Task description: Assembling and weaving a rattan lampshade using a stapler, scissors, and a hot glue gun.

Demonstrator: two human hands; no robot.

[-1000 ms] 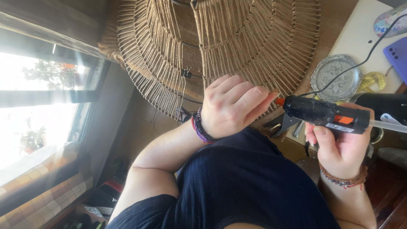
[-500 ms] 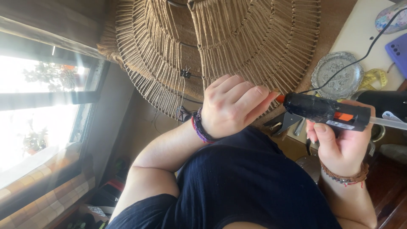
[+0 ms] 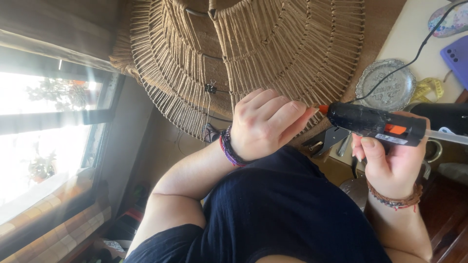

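Head view: the right hand grips a black glue gun, its orange tip beside the left hand, whose curled fingers press the woven straw lampshade hanging just above both hands.

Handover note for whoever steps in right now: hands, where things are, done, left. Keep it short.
Left hand: curled against the lower edge of the woven twine shade, fingers pressing the strands.
Right hand: closed around the black glue gun, its orange tip beside the left fingertips at the shade's edge; the cord runs up over the table.
Nearby: small black clip on the shade's strands, round silver dish, yellow tape measure, purple phone.
Done: shade looks largely wrapped in twine.
Left: probably gluing the edge under the left hand; I cannot see whether glue is down yet.
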